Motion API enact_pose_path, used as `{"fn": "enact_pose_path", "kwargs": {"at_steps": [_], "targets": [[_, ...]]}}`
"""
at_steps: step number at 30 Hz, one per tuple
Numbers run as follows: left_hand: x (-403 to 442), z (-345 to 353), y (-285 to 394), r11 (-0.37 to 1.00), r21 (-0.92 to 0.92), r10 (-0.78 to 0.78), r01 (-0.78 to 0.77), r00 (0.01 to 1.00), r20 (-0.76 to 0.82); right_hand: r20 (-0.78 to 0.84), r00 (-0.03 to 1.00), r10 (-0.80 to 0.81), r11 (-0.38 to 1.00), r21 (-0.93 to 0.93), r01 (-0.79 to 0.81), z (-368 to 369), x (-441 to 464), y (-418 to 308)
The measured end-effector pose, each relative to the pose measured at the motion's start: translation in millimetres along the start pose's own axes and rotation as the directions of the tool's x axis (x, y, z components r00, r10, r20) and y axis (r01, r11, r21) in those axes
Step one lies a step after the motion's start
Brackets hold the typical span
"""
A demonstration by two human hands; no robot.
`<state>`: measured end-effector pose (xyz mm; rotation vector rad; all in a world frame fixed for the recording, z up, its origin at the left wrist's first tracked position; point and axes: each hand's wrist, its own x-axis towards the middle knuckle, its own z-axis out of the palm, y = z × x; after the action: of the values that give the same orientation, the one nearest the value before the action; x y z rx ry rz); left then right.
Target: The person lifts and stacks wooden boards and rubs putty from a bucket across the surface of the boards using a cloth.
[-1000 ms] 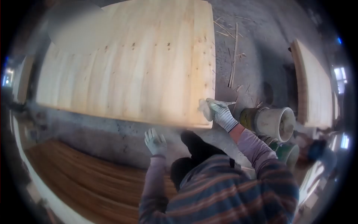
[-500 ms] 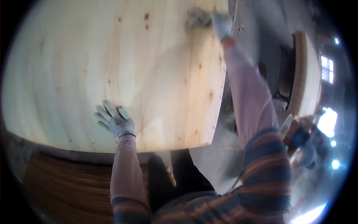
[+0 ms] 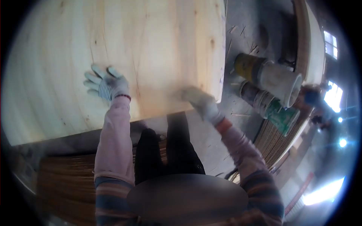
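A large pale wooden panel (image 3: pixel 158 45) with knots and grain lines fills the upper left. My left hand (image 3: pixel 108 83), in a white and grey glove, lies flat on it with the fingers spread. Nearer the panel's right front corner is my right hand (image 3: pixel 201 103), also gloved and blurred by motion. Its fingers are wrapped round a smeared greyish thing at the panel surface, which I cannot make out.
Right of the panel, several stained buckets lie tipped on the floor, among them a yellow one (image 3: pixel 247 66) and a green one (image 3: pixel 281 115). Brown stacked sheets (image 3: pixel 64 184) are at lower left. Another panel stack (image 3: pixel 311 45) stands at far right, with wood slivers on the floor.
From the panel's far right part, my right hand has come back towards the front edge. My left hand, off the panel a second ago, now rests on it. The view has shifted.
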<state>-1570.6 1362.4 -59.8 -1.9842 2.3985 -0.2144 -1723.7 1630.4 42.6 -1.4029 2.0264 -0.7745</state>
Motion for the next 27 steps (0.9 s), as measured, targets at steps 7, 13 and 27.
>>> {"fn": "enact_pose_path", "kwargs": {"at_steps": [7, 13, 27], "targets": [[-14, -66, -51, 0.914, -0.235, 0.344, -0.33, 0.939, 0.017, -0.201, 0.673, 0.712, 0.558, 0.744, -0.367, 59, -55, -98], [-19, -30, -71, 0.937, -0.099, 0.325, -0.335, 0.94, -0.105, -0.066, 0.808, 0.585, 0.144, 0.989, -0.024, -48, 5, 18], [-20, -6, -73, 0.929, -0.062, 0.352, -0.364, 0.925, -0.145, -0.246, 0.931, 0.271, 0.961, 0.128, -0.246, 19, -109, 17]]}}
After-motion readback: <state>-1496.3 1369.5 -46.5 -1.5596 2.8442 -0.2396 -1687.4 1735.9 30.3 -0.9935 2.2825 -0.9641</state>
